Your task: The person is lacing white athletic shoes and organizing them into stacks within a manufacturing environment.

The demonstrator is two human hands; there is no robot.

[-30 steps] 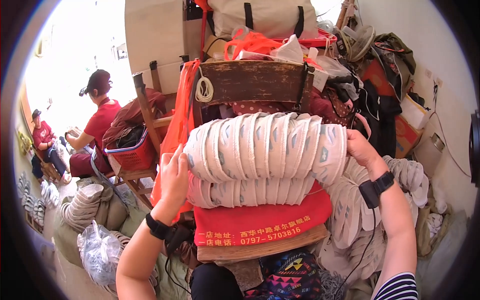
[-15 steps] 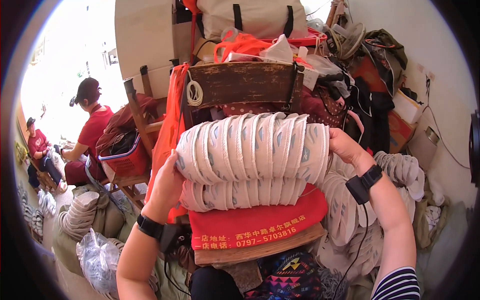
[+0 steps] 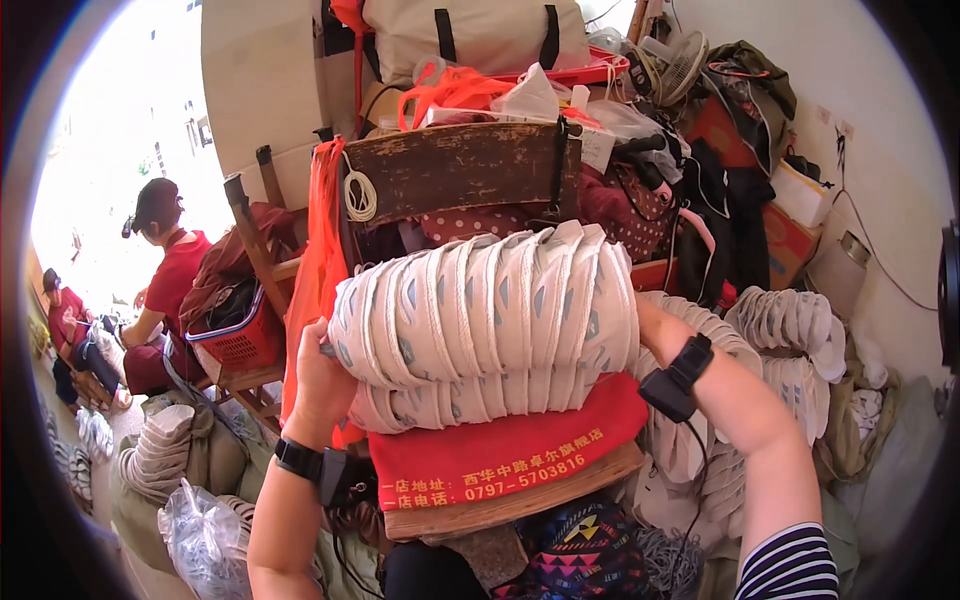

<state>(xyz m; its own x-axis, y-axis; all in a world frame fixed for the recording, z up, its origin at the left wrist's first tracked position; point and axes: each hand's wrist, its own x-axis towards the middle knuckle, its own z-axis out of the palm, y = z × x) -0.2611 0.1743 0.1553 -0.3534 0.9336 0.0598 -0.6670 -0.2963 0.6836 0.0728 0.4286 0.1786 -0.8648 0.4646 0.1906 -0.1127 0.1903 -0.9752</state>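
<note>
Between my hands lies a long stack of nested white shoe uppers [image 3: 480,305] with blue-grey print and corded edges. Beneath it, a second row of the same uppers [image 3: 480,397] rests on a red cloth [image 3: 500,460] over a wooden seat. At the stack's left end, my left hand [image 3: 322,380] is closed, its thumb near the edge. My right hand [image 3: 650,325] reaches behind the right end, its fingers hidden by the uppers. Dark bands with small boxes are on both my wrists.
More stacked uppers [image 3: 790,330] lie at right. A dark wooden chair back [image 3: 450,175] stands ahead with piled bags behind. At left are an orange bag [image 3: 325,230], a red basket [image 3: 240,340], a clear plastic bag [image 3: 205,535] and two people sitting, the nearer person [image 3: 170,270] in red.
My right hand has slid from the outer right end to behind the stack. The upper stack sits slightly lower and further left in view, and the whole view has shifted a little.
</note>
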